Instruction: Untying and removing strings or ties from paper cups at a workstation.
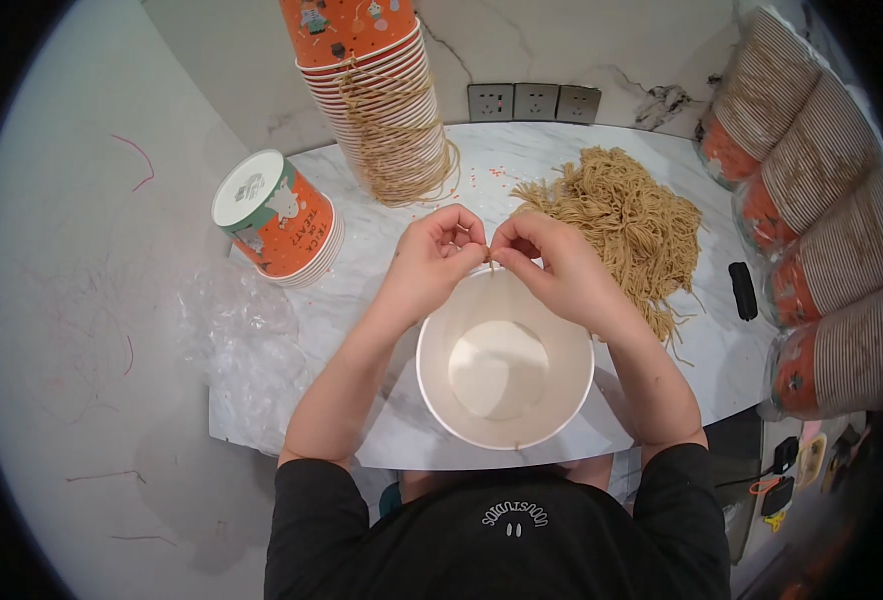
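A large white paper bucket stands at the table's front edge, its mouth turned up toward me and only its pale inside showing. Over its far rim my left hand and my right hand meet, fingertips pinched together. Between them is a short bit of tan cord, mostly covered by the fingers. Whether the cord passes through the bucket's wall is hidden. Just beyond my right hand lies a big loose heap of tan cords.
A tall stack of orange buckets, draped with tan cords, rises at the back. Left of it sit upturned orange buckets and crumpled clear plastic. Bagged bucket stacks line the right, near a small black object. Wall sockets are behind.
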Action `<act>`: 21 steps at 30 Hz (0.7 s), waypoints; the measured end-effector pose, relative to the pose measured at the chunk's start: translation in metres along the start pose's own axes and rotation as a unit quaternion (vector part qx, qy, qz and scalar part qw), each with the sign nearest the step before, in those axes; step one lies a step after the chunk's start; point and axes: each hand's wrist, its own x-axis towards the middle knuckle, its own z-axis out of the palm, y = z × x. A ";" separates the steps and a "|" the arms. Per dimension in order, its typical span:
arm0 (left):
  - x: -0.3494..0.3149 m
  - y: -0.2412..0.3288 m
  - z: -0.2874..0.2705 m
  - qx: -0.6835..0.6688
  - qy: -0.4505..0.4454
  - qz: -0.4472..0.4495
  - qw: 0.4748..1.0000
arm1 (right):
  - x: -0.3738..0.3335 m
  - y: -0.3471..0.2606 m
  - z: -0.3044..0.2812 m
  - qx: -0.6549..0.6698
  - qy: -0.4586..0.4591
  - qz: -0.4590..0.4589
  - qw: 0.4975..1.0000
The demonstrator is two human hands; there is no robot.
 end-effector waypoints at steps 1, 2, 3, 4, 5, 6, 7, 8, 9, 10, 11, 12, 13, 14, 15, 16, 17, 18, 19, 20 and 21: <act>0.000 0.001 0.001 0.000 -0.002 0.000 1.000 | 0.001 -0.003 -0.002 0.010 -0.013 0.023 1.000; 0.000 0.002 0.003 -0.005 0.000 -0.012 1.000 | 0.001 -0.005 -0.004 0.019 -0.026 0.045 0.998; 0.000 0.004 0.004 -0.009 0.002 -0.024 1.000 | 0.001 -0.005 -0.004 0.019 -0.025 0.046 0.998; -0.001 0.004 0.004 -0.009 0.001 -0.024 1.000 | 0.002 -0.003 -0.005 0.042 -0.037 0.070 0.996; -0.002 0.005 0.005 0.011 0.008 -0.015 1.000 | 0.003 -0.002 -0.004 0.066 -0.050 0.095 0.992; -0.003 0.005 0.005 0.031 0.015 -0.006 0.999 | 0.003 0.000 -0.003 0.066 -0.049 0.095 0.992; -0.004 0.009 0.006 0.031 0.014 -0.006 0.999 | 0.004 0.004 -0.002 0.092 -0.041 0.093 0.991; -0.006 0.014 0.007 0.083 0.019 0.000 0.996 | 0.004 0.007 -0.001 0.118 -0.033 0.091 0.988; -0.007 0.018 0.007 0.136 0.024 0.006 0.990 | 0.005 0.009 -0.002 0.118 -0.032 0.091 0.988; -0.008 0.018 0.007 0.136 0.024 0.006 0.990 | 0.005 0.011 -0.002 0.122 -0.042 0.091 0.987; -0.009 0.019 0.007 0.140 0.026 0.015 0.990 | 0.006 0.012 -0.002 0.125 -0.052 0.091 0.987; -0.010 0.019 0.007 0.144 0.028 0.024 0.989 | 0.007 0.015 -0.002 0.126 -0.052 0.091 0.986; -0.009 0.018 0.007 0.144 0.027 0.024 0.989 | 0.008 0.018 -0.002 0.163 -0.062 0.093 0.980; -0.008 0.016 0.006 0.120 0.027 0.033 0.992 | 0.008 0.019 -0.003 0.199 -0.073 0.096 0.973; -0.007 0.015 0.006 0.095 0.026 0.042 0.994 | 0.008 0.018 -0.003 0.199 -0.072 0.096 0.973; -0.006 0.015 0.005 0.096 0.026 0.041 0.994 | 0.009 0.016 -0.003 0.243 -0.062 0.122 0.960; -0.006 0.015 0.004 0.096 0.025 0.036 0.994 | 0.009 0.015 -0.002 0.286 -0.051 0.147 0.945; -0.006 0.016 0.004 0.097 0.025 0.030 0.995 | 0.009 0.015 -0.002 0.286 -0.050 0.148 0.945; -0.006 0.017 0.003 0.099 0.026 0.030 0.994 | 0.010 0.016 -0.001 0.266 -0.040 0.157 0.950; -0.007 0.018 0.003 0.112 0.034 0.026 0.993 | 0.010 0.016 0.000 0.246 -0.031 0.167 0.954; -0.008 0.019 0.002 0.124 0.042 0.023 0.991 | 0.010 0.016 0.001 0.247 -0.031 0.166 0.954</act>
